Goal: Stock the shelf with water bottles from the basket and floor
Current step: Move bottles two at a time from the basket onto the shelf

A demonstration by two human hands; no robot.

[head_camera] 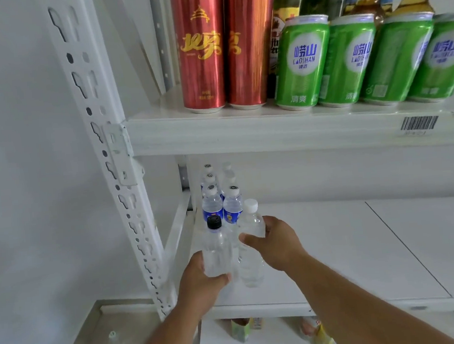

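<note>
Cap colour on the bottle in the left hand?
Black cap on the clear bottle, best seen in the head view.

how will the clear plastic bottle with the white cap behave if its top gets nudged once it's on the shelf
The clear plastic white-capped bottle looks tall and narrow, so it would probably tip easily. It appears full of water, so likely heavy. On its side, its round body would probably roll across the smooth white shelf.

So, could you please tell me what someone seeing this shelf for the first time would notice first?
Probably the upper shelf's bright drinks: two tall red cans at its left end and a row of green cans beside them. Lower down, the left hand grips a black-capped water bottle and the right hand a white-capped water bottle, just in front of blue-labelled bottles on the middle shelf.
</note>
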